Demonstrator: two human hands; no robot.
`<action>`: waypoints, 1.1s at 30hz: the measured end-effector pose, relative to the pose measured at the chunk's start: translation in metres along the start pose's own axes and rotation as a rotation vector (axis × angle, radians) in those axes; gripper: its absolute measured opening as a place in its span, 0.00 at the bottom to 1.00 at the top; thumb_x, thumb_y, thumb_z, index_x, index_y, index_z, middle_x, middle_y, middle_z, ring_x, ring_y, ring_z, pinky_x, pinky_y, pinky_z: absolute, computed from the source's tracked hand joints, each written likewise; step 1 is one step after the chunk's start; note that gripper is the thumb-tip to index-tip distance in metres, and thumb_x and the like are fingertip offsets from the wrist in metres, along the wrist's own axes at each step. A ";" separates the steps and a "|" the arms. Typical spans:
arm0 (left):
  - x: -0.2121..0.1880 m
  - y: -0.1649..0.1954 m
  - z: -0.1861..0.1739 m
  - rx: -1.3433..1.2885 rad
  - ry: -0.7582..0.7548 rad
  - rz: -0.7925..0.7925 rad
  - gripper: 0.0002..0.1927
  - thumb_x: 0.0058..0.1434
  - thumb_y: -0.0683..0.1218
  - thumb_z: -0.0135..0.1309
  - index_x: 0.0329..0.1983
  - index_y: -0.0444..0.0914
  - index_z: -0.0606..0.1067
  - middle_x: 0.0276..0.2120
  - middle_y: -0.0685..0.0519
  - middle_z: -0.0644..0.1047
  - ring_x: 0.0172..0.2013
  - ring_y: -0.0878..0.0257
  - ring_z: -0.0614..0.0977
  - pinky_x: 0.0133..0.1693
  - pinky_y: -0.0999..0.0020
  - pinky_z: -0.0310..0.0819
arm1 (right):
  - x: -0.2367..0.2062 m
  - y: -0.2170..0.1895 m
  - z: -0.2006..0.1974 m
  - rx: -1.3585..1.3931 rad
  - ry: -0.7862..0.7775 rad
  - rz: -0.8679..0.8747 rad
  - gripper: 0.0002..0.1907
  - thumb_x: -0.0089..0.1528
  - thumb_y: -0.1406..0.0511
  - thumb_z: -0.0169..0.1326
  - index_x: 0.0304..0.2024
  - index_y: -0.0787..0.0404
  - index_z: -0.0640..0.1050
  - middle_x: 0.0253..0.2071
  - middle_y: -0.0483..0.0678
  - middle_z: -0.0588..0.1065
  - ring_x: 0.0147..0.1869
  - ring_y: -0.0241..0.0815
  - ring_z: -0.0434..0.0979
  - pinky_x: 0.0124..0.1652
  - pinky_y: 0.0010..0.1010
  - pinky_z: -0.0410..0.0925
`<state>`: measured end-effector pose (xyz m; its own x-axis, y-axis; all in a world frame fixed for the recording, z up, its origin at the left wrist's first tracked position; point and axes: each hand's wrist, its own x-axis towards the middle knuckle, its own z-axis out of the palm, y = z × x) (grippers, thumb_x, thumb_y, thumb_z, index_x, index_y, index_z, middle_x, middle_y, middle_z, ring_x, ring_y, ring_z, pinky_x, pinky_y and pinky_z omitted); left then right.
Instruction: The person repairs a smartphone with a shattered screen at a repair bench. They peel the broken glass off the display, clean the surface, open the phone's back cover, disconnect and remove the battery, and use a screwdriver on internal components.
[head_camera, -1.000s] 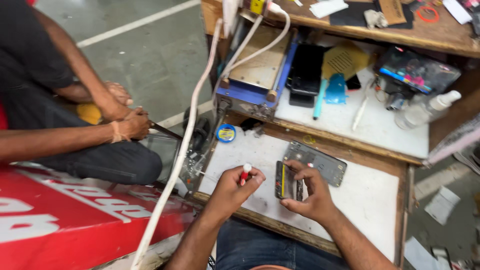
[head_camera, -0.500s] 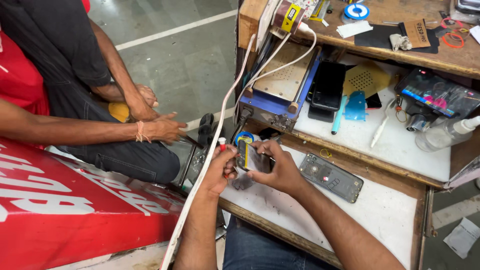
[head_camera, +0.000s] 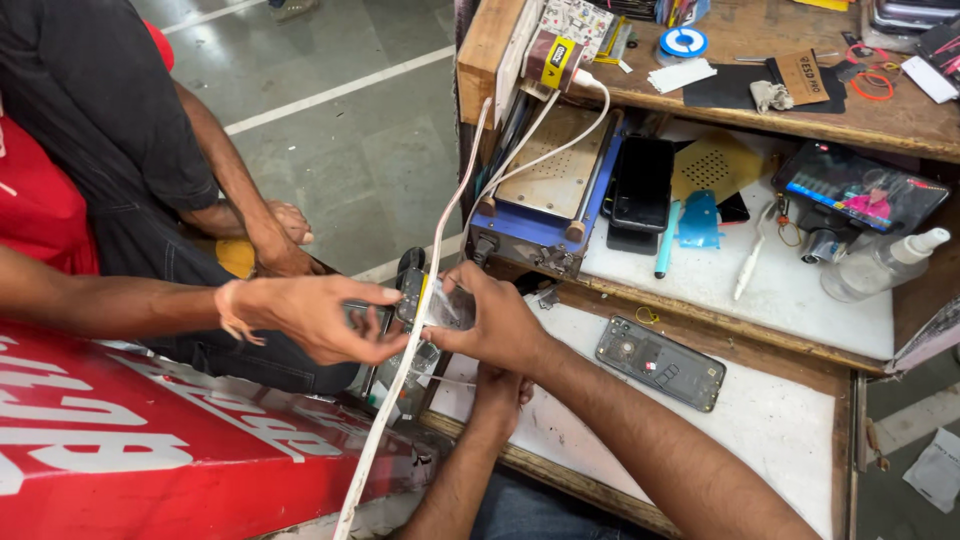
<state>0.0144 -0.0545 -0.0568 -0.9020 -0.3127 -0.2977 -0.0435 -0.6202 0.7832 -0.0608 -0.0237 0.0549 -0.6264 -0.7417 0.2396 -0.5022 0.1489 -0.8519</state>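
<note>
Two hands on one small dark part (head_camera: 432, 303) — right hand (head_camera: 497, 322) gripping it, left hand (head_camera: 497, 392) beneath, grip unclear.

Right hand (head_camera: 497, 322) reaches leftward, its grip pinched shut; left hand (head_camera: 500, 392) lies curled beneath it.

The right hand (head_camera: 500, 325) now passes the phone (head_camera: 425, 300) to another person's hand (head_camera: 320, 318).

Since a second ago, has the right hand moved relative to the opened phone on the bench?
Yes. The right hand was beside the opened phone and has gone left, past the bench's left edge, toward another person's hand.
</note>
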 end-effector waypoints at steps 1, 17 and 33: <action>-0.001 0.000 0.001 0.055 -0.003 0.002 0.06 0.67 0.43 0.55 0.42 0.39 0.70 0.21 0.60 0.69 0.17 0.72 0.67 0.18 0.74 0.57 | 0.002 -0.002 0.001 -0.010 -0.001 0.003 0.31 0.50 0.54 0.71 0.47 0.61 0.70 0.40 0.55 0.80 0.44 0.50 0.85 0.43 0.38 0.76; -0.009 -0.017 -0.001 0.336 -0.307 0.392 0.13 0.72 0.40 0.53 0.57 0.33 0.70 0.48 0.49 0.74 0.49 0.64 0.76 0.52 0.66 0.74 | -0.034 -0.041 0.010 -0.352 0.078 -0.355 0.21 0.61 0.60 0.62 0.55 0.59 0.76 0.67 0.61 0.70 0.73 0.63 0.63 0.66 0.56 0.57; -0.066 -0.103 0.100 1.079 -0.784 0.667 0.20 0.57 0.39 0.58 0.54 0.37 0.76 0.50 0.42 0.78 0.50 0.45 0.80 0.50 0.55 0.76 | -0.291 0.113 -0.137 0.018 0.946 0.426 0.05 0.68 0.71 0.57 0.46 0.66 0.80 0.47 0.49 0.81 0.49 0.35 0.81 0.49 0.26 0.74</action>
<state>0.0352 0.1019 -0.0628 -0.8636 0.3565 0.3564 0.4866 0.4048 0.7742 -0.0167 0.2986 -0.0475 -0.9659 0.1879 0.1780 -0.1253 0.2626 -0.9567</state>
